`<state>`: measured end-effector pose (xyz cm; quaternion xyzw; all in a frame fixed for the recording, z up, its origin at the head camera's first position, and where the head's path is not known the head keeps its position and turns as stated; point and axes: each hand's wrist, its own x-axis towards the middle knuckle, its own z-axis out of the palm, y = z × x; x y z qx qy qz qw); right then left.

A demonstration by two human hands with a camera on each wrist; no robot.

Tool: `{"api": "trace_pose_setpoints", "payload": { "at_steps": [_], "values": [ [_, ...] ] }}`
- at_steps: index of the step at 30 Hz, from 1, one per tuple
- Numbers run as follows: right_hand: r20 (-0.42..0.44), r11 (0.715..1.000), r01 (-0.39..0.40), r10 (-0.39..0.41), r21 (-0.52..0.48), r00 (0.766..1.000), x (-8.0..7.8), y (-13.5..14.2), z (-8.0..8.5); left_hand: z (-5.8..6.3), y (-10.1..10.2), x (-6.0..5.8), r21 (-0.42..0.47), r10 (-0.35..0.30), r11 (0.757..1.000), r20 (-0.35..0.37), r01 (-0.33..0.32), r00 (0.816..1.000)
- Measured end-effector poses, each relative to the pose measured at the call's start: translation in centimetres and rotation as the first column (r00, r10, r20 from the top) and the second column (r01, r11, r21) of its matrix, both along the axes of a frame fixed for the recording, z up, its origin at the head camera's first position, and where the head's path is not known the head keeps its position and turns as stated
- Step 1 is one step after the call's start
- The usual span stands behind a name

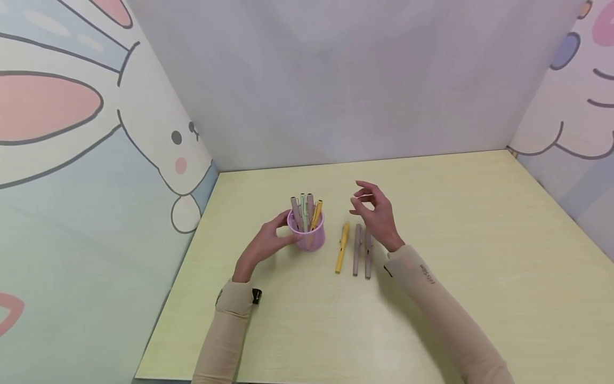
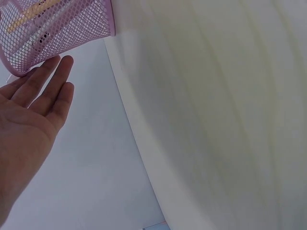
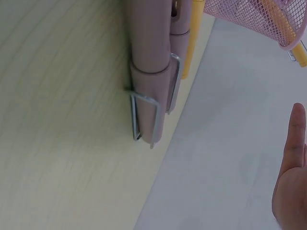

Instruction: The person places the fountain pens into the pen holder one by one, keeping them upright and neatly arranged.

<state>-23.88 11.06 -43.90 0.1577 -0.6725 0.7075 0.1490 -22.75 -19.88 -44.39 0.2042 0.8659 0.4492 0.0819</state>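
A pink mesh pen holder (image 1: 316, 241) stands upright on the table with several pens in it: mauve, a pale green pen (image 1: 304, 213) and a yellow pen (image 1: 316, 214). My left hand (image 1: 268, 242) holds the pen holder from its left, thumb at the near side and fingers at the far side. To the right lie a yellow pen (image 1: 342, 248) and two mauve pens (image 1: 357, 249), roughly side by side. Above the far end of these, my right hand (image 1: 381, 216) hovers with loosely bent fingers and nothing in them. Metal clips show on the mauve pens (image 3: 151, 81) in the right wrist view.
The pale wooden table (image 1: 460, 256) meets a plain light back wall (image 1: 360, 85). Cartoon-printed panels stand at both sides, a rabbit panel (image 1: 96, 224) on the left. A black clip-like piece (image 1: 257, 296) sits at the left cuff.
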Motion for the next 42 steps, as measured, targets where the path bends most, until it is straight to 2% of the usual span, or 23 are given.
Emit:
{"api": "trace_pose_setpoints", "payload": {
  "at_steps": [15,27,42],
  "values": [
    [0.028,0.997,0.015,-0.017,0.07,0.999,0.2,2.5,-0.3,0.1,0.0,0.1,-0.014,0.02,1.0,0.012,-0.02,1.0],
    [0.132,0.993,0.014,-0.029,0.115,0.991,0.9,4.5,-0.4,-0.1,0.0,-0.1,-0.02,0.025,0.999,0.023,-0.025,0.999],
    [0.271,0.963,-0.01,-0.066,0.27,0.96,1.5,6.2,-1.0,0.1,0.2,0.0,-0.031,0.027,0.999,0.025,-0.027,0.999]
  ]
}}
